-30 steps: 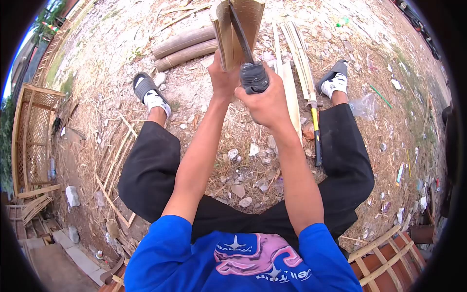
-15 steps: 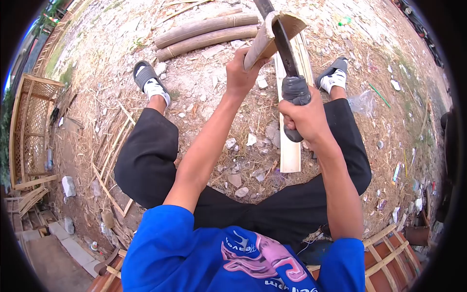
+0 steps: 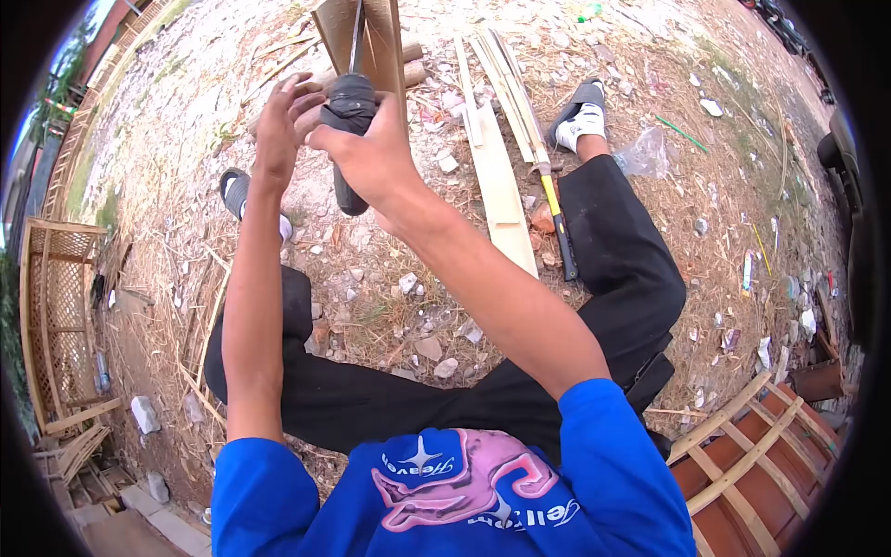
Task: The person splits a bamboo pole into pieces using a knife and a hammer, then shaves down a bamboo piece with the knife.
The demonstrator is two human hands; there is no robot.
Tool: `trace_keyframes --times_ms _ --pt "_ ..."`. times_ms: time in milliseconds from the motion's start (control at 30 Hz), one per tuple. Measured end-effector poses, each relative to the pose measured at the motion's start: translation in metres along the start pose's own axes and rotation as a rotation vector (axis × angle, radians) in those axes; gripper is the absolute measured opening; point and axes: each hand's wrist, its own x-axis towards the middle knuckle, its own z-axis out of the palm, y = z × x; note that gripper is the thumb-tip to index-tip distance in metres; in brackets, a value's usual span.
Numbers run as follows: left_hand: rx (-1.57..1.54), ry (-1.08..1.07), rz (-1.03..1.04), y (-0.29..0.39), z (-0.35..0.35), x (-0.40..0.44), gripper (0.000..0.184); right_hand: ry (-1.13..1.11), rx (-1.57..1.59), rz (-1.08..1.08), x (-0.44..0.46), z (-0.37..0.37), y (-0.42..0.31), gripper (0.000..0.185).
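My right hand [image 3: 376, 153] is wrapped around the black-taped handle of a machete [image 3: 351, 97]. Its blade points away from me and is wedged in a split bamboo piece [image 3: 382, 46], which stands up at the top of the view, its far end cut off by the frame edge. To the left of the handle, my left hand [image 3: 283, 121] is raised with fingers spread and slightly curled, holding nothing. It is close to the bamboo, apparently not gripping it.
A pale split bamboo strip [image 3: 498, 176] and narrower strips lie between my legs, beside a hammer with a yellow and black handle [image 3: 554, 209]. Bamboo poles [image 3: 413, 71] lie behind. Stones and a plastic bag [image 3: 647, 153] litter the ground. Wooden slats [image 3: 742, 478] sit lower right.
The machete and bamboo piece have swung to the left and upright. My left hand has let go of the bamboo. The hammer has come into clear view as the camera shifted.
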Motion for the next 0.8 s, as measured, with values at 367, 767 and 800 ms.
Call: trace_keyframes --times_ms 367,767,800 --pt "0.578 -0.014 -0.188 0.063 0.013 -0.075 0.049 -0.488 -0.666 0.132 0.037 -0.062 -0.023 0.045" --pt "0.605 -0.026 -0.309 0.082 -0.058 -0.039 0.013 0.146 -1.585 0.370 -0.068 -0.329 0.105 0.059" --pt "0.596 -0.030 -0.310 0.084 -0.057 -0.040 0.012 0.141 -1.606 0.396 -0.064 -0.332 0.108 0.056"
